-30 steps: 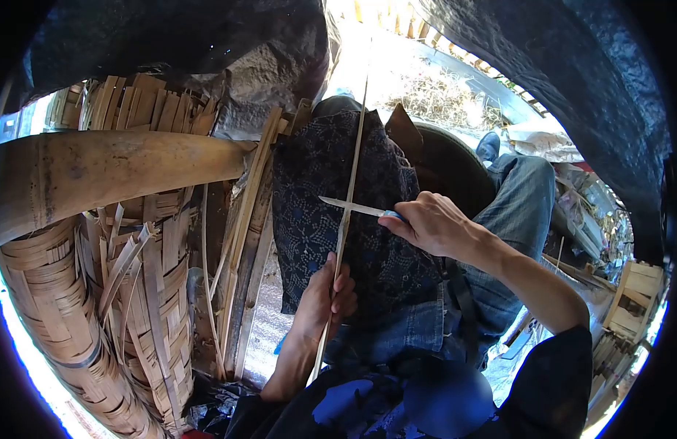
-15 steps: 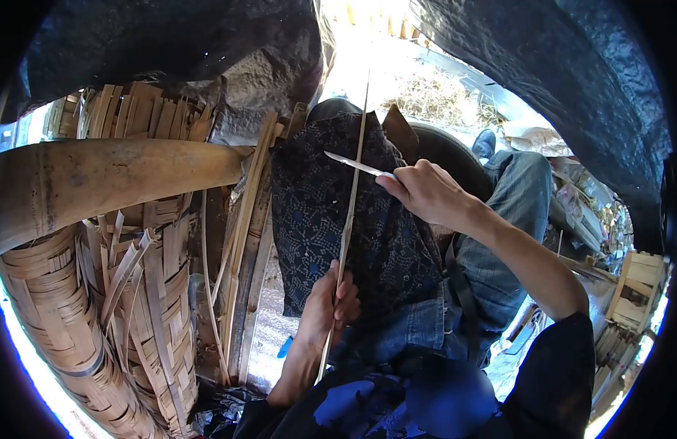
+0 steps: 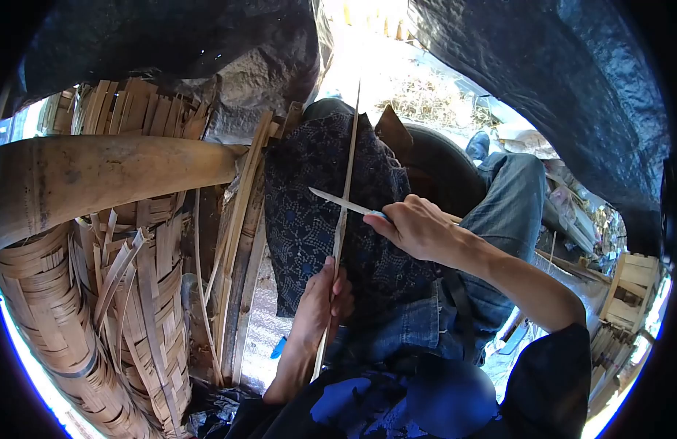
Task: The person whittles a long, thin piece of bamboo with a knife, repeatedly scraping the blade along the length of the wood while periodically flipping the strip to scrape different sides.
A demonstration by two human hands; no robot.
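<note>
Dark patterned cloth (image 3: 302, 172) draped over the lap (image 3: 419, 323). Thin pale strip (image 3: 351, 154) extends lengthwise above it, its lower part gripped in the left hand (image 3: 325, 296). Right hand (image 3: 420, 227) closed around the handle of a knife (image 3: 357, 208), blade crossing the strip.

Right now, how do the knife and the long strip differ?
The knife is short and silvery-bladed; the strip is far longer and pale tan. The knife points leftward from the right hand; the strip runs lengthwise through the left hand. Both are slender, and they cross above the patterned cloth.
</note>
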